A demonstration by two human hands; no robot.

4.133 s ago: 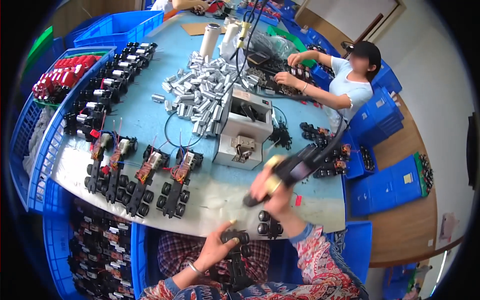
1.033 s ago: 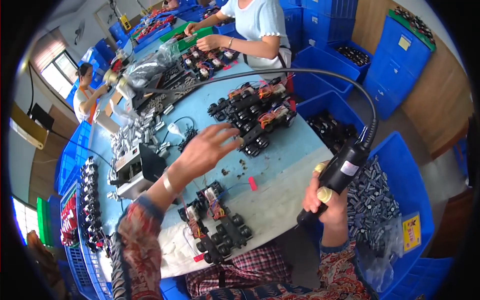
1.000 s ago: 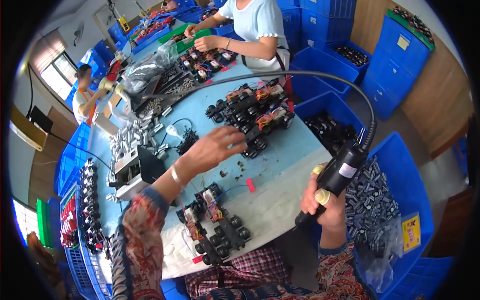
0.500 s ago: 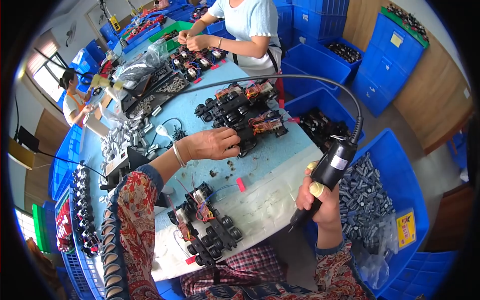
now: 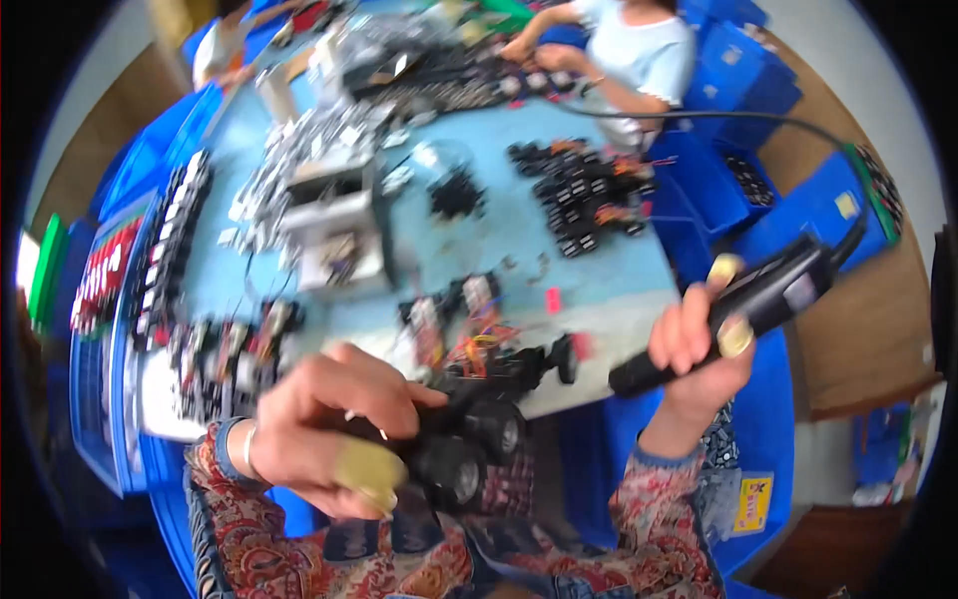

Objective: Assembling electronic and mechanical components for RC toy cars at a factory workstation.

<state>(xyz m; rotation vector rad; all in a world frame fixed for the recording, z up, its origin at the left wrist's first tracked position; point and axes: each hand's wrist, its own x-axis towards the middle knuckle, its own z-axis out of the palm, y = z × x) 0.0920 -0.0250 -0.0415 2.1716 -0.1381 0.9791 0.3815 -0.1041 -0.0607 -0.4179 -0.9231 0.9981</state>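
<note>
My left hand [image 5: 324, 424], a yellow cover on one fingertip, grips the end of a black wheeled toy-car chassis [image 5: 454, 409] just off the table's near edge. The chassis has black tyres, and coloured wires lie behind it. In my right hand [image 5: 699, 349], which wears yellow covers on two fingers, is a black corded electric screwdriver [image 5: 768, 304]; its tip points left toward the chassis without touching it. Just beyond the chassis lie motor units with loose wires [image 5: 479, 309]. Motion blurs the left fingers and the chassis somewhat.
Across the blue table [image 5: 509, 230] lie a pile of black screws [image 5: 457, 195], a grey box [image 5: 334, 220], heaped silver parts [image 5: 289, 165] and a group of chassis [image 5: 579, 195]. Blue bins [image 5: 718, 200] stand at the right. A co-worker [image 5: 639, 60] works at the far side.
My left hand has come back from mid-table to the near edge and now holds a chassis. The screwdriver, still in my right hand, has tilted flatter and moved up. The view has shifted.
</note>
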